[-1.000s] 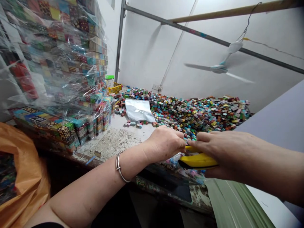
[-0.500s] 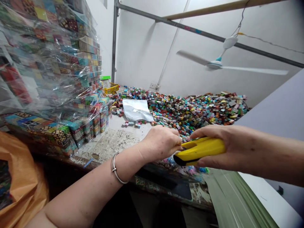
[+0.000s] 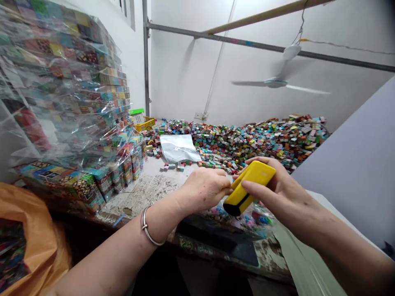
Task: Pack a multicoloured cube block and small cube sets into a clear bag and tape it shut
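Head view: the yellow tool (image 3: pixel 249 187), a chunky plastic body with a black lower end, sits tilted in the right hand (image 3: pixel 279 189), thumb along its near side and fingers wrapped behind it, over the front edge of the workbench (image 3: pixel 145 191). The left hand (image 3: pixel 205 189) meets it from the left, its fingertips pinched together against the tool's side; whether they hold anything small there cannot be told. A metal bangle (image 3: pixel 148 230) circles the left wrist. Beyond the grip spreads a heap of small coloured blocks (image 3: pixel 256 142), with a clear plastic bag (image 3: pixel 180 148) lying flat on the bench beside it. Left of the grip stand stacked packs of blocks wrapped in film (image 3: pixel 70 102), and an orange bag (image 3: pixel 33 238) hangs nearest the viewer.
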{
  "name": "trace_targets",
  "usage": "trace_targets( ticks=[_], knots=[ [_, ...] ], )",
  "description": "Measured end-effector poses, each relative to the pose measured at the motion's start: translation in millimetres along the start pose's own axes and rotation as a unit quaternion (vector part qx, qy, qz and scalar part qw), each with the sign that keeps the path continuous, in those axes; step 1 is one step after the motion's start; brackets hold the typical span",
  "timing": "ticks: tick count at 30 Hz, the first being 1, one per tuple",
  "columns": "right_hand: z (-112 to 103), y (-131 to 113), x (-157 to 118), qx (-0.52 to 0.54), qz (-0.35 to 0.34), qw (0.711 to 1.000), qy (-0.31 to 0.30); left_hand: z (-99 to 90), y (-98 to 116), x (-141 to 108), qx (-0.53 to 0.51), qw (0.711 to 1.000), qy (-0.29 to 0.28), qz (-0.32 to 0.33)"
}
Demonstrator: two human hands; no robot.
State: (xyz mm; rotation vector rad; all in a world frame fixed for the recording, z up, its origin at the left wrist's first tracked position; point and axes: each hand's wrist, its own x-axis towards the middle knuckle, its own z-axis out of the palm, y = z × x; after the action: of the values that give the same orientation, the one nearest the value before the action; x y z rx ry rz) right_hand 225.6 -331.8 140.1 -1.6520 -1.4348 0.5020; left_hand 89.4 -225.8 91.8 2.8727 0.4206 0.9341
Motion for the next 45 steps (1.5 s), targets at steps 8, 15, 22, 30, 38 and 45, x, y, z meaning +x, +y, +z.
trace_targets(
  ticks=[8,15,22,30,38,45],
  knots=[
    [18.5,17.1,10.8,0.235,0.034,0.969,0.070,1.3,1.4,2.8,-0.111,0.991,0.031,-0.069],
    [34.3,15.5,24.9,0.256,-0.017,0.962,0.092,0.8,1.0,3.0,-0.113,0.989,0.030,-0.089],
    [38.1,19.0,38.0,0.246,-0.014,0.965,0.087,-3.3,-1.1,3.8,-0.104,0.990,-0.001,-0.092],
    [39.0,13.5,43.2,0.217,-0.009,0.973,0.085,-9.3,3.1,3.4,-0.128,0.983,0.008,-0.130],
    [43.0,17.8,46.7,0.201,0.001,0.976,0.088,-6.3,3.5,-0.9,-0.090,0.969,0.006,-0.228],
    [41.7,21.0,47.3,0.203,0.004,0.977,0.064,-9.1,4.0,-2.6,-0.098,0.971,-0.051,-0.213]
  ],
)
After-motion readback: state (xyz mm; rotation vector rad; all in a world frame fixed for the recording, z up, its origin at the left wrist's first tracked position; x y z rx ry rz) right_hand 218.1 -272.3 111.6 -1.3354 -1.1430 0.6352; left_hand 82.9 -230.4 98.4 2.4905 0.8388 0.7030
